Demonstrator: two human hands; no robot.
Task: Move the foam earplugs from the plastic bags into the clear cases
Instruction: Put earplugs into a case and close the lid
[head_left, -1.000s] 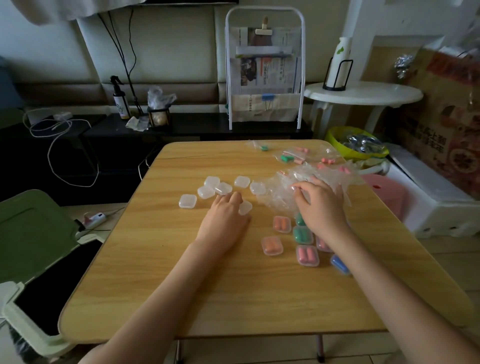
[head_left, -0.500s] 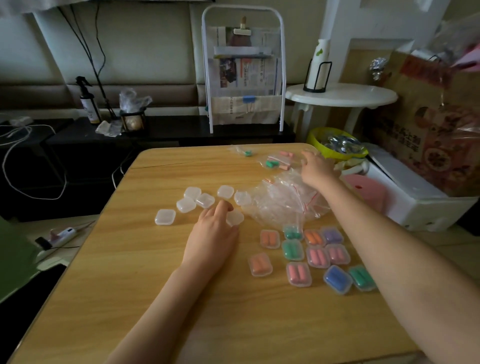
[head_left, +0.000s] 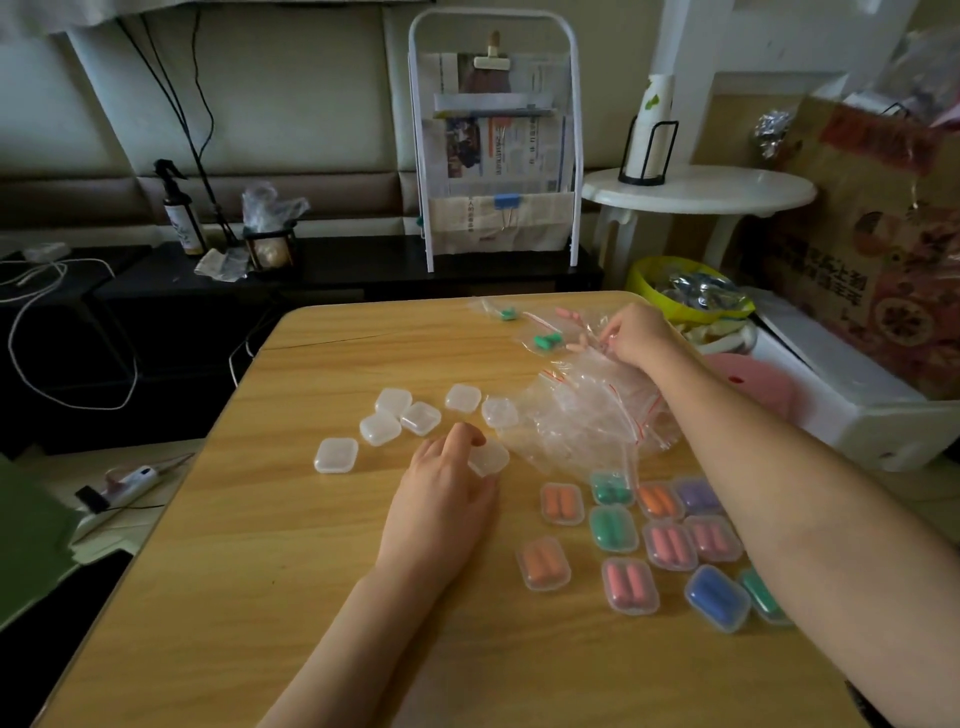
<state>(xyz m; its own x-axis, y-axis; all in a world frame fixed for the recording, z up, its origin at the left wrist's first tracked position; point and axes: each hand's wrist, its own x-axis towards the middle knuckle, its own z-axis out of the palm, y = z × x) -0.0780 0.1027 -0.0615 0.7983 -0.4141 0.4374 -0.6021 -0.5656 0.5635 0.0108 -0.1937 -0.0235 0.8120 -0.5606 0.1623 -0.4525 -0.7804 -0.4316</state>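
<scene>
My left hand (head_left: 447, 493) rests on the wooden table (head_left: 260, 545) and its curled fingers grip one empty clear case (head_left: 489, 457). Several more empty clear cases (head_left: 400, 413) lie just beyond it. My right hand (head_left: 631, 332) reaches to the far right of the table and pinches a plastic bag with pink earplugs (head_left: 582, 340). Other bags hold green earplugs (head_left: 545, 341) and lie beside it. A heap of empty plastic bags (head_left: 587, 415) sits under my right forearm. Several filled cases (head_left: 626, 540) with orange, green, pink, purple and blue plugs lie near right.
Behind the table stand a white newspaper rack (head_left: 493, 140) and a round white side table (head_left: 698, 189) with a cup holder. A yellow bowl (head_left: 685, 291), a white box and a cardboard box crowd the right side. A power strip (head_left: 130, 480) lies on the floor at left.
My right hand left the bag heap and reached to the far right edge, where it now pinches a bag of pink earplugs. The left hand's fingers curled onto the clear case.
</scene>
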